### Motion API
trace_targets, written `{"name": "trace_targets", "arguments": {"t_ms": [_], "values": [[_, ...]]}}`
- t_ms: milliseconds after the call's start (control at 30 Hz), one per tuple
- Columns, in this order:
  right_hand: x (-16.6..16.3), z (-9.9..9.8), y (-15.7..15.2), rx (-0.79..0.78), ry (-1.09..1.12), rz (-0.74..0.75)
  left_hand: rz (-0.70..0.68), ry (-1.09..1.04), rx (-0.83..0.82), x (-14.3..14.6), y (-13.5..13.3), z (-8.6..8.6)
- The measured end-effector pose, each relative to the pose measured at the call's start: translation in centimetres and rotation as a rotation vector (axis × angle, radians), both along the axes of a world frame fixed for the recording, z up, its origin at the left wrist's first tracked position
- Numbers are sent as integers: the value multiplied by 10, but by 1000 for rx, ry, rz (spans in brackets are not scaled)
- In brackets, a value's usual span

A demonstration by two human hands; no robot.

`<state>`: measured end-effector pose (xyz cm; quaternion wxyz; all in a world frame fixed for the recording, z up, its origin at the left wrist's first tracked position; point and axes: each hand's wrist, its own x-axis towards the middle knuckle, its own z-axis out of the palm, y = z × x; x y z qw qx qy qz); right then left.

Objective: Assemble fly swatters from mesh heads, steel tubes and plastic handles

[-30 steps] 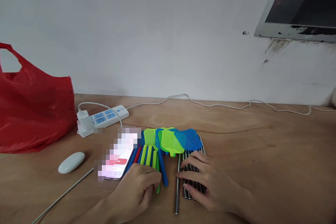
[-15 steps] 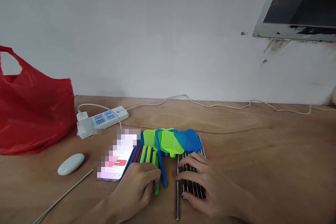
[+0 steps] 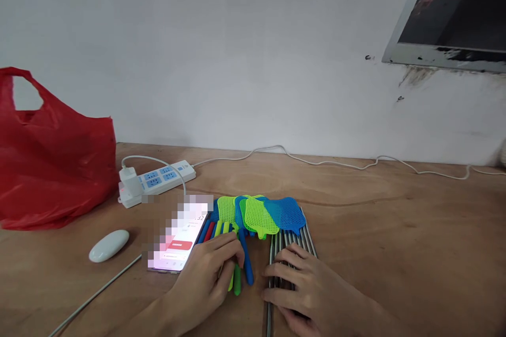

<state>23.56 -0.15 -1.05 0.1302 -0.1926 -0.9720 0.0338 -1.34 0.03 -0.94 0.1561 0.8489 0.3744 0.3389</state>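
Observation:
My left hand [image 3: 211, 268] lies over a row of coloured plastic handles, its fingers curled in with the thumb against them. A blue handle [image 3: 246, 260] and a green handle [image 3: 237, 280] stick out beside it. On the right, my right hand [image 3: 298, 287] rests with fingers apart across a bunch of thin metal rods [image 3: 307, 239], fingertips at the leftmost rod. Beyond both hands, overlapping mesh fly swatter heads lie in a row, among them a yellow-green head [image 3: 261, 216] and a blue head [image 3: 291, 214].
A lit phone [image 3: 185, 242] lies left of the handles. Behind it are a white power strip [image 3: 162, 180] and its cable along the wall. Farther left are a smooth white oval object [image 3: 109, 246] and a red plastic bag [image 3: 63, 163] on the wooden table [image 3: 395, 221].
My right hand has slid toward me, and the metal rods now look more fanned out. My left hand has shifted slightly over the handles. The camera view has tilted a little.

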Motion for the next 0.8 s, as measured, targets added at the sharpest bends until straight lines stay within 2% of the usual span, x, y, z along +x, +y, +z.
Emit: {"name": "trace_targets", "arguments": {"t_ms": [433,633,800], "values": [[-7,4,-9,-25,-98,-86,34,1,-59,2,-1,1],[-9,9,-11,-72,-130,-75,43,7,-66,2,-1,1],[-8,4,-7,-104,-85,-48,45,-92,-37,-1,-2,-4]]}}
